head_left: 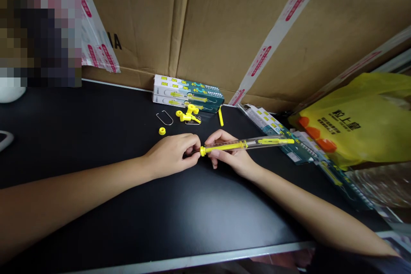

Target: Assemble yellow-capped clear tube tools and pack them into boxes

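My right hand [236,157] is closed around a clear tubular spring scale [245,144] with yellow parts inside. The tube lies nearly level, its far end pointing right and its yellow cap turned toward my left hand [175,154]. The left fingers pinch a thin wire at that capped end; its shape is mostly hidden by them. Just beyond my hands, a small pile of yellow plastic parts [192,111] lies on the black table [205,214]. A bent metal wire [165,118], a yellow ring cap [162,131] and a yellow stick [220,116] rest nearby.
Stacked spring scale boxes [189,93] stand at the back against large cardboard boxes [218,21]. More such boxes [298,152] lie at right, beside a yellow plastic bag [356,120] and clear plastic packaging [382,184]. A white object [5,139] sits at the left edge.
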Demonstrator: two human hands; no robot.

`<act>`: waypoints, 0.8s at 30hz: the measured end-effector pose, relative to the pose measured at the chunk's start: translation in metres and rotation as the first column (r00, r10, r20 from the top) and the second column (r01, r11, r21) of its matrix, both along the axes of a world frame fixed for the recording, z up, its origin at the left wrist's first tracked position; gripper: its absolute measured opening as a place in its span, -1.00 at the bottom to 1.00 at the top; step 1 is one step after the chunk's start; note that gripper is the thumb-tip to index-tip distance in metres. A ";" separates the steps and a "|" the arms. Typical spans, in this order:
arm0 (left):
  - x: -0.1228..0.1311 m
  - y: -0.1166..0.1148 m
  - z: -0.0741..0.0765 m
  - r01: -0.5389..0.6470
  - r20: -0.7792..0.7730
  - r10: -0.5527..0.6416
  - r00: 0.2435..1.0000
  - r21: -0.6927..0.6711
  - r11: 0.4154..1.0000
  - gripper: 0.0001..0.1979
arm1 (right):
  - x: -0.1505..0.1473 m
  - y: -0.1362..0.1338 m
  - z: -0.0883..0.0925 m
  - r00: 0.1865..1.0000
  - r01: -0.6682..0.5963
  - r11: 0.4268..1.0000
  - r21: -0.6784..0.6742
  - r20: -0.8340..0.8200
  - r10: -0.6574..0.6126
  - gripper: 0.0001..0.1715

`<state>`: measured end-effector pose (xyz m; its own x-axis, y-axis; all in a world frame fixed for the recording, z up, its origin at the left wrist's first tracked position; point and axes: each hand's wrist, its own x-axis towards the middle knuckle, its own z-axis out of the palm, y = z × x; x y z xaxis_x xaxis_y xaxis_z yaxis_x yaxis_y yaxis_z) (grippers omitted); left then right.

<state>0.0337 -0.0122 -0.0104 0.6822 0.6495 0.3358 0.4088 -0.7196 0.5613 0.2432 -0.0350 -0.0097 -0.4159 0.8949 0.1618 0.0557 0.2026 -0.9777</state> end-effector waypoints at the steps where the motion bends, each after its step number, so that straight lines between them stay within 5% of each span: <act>1: 0.000 0.000 0.000 0.008 -0.006 -0.008 1.000 0.000 1.000 -0.98 | 0.000 0.000 0.000 1.000 0.001 1.000 -0.004 -0.002 -0.001 -0.76; 24: 0.000 0.000 -0.003 -0.010 0.011 0.009 1.000 0.082 0.997 -0.96 | 0.001 0.002 0.000 0.996 -0.089 0.995 0.052 0.009 0.088 -0.79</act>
